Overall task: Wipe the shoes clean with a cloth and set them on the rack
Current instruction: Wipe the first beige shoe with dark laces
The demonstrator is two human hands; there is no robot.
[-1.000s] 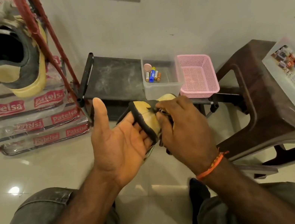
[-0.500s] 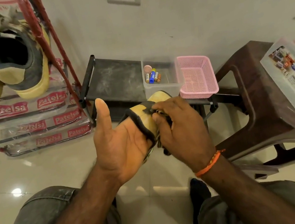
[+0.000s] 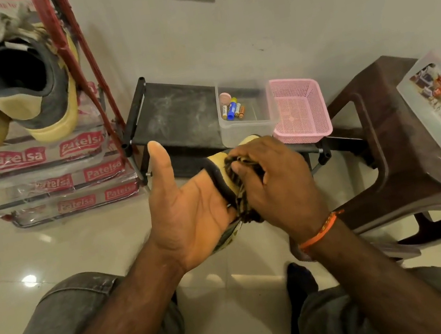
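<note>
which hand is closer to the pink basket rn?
Right. The right hand, rubbing the cloth on the shoe, sits just below and left of the pink basket. The left hand holds the shoe farther left.

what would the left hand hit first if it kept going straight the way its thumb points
Probably the black low rack: the left hand has its thumb aimed up the picture, toward the rack's near front bar. Depth is hard to judge from one view, so the thumb might pass over the bar and meet the dusty shelf top instead.
</note>
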